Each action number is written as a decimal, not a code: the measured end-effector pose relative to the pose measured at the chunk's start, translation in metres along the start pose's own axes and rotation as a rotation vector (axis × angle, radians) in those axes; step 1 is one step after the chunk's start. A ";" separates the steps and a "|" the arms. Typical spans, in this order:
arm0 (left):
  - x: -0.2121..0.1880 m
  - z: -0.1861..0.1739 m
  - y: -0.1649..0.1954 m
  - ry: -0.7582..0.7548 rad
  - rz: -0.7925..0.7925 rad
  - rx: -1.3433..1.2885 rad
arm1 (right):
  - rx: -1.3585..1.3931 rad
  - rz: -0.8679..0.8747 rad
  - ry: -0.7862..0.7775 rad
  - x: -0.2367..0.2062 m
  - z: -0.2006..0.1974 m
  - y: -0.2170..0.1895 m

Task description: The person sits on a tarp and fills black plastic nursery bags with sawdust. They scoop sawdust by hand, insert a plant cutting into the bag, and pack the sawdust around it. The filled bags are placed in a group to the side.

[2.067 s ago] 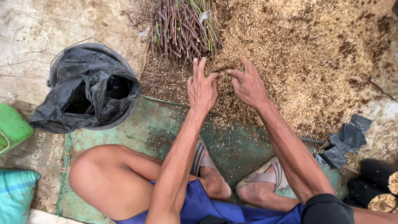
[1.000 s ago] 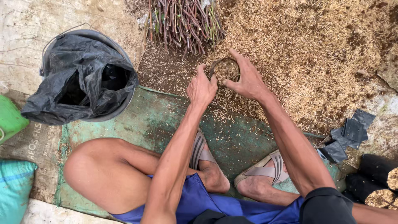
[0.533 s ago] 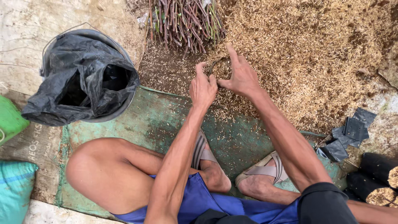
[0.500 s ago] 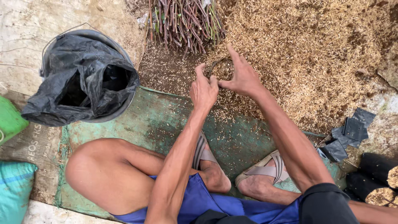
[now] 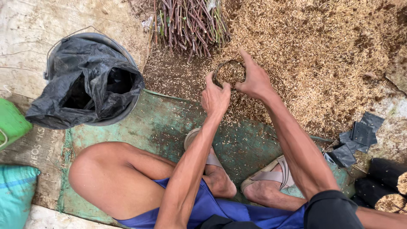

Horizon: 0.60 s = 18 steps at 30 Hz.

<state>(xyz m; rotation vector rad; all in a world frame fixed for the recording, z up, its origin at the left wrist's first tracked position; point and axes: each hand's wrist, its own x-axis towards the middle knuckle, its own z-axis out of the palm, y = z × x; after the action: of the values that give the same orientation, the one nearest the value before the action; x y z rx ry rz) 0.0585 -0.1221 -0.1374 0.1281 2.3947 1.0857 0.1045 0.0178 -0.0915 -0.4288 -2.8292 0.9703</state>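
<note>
Hands, two: left hand and right hand each grip one small husk-filled bag

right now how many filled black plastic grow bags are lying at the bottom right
2 in view: one filled black plastic grow bag by the right edge, another just below it in the corner. More may lie out of frame.

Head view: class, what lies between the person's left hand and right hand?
A small dark bag filled with husks, its round rim held open by the left hand and right hand.

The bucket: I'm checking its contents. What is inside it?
The bucket holds a crumpled black plastic bag with a dark opening. Whatever lies inside or under the bag is hidden.
</note>
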 end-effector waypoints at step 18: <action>0.050 -0.006 -0.003 0.078 0.160 0.343 | 0.023 0.745 -0.017 -0.006 0.034 0.035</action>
<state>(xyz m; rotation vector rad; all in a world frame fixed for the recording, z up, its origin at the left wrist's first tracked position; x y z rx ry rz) 0.0125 -0.1144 -0.1562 0.4078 2.6601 0.7480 0.1109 0.0223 -0.1400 -1.5386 -2.6790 1.0896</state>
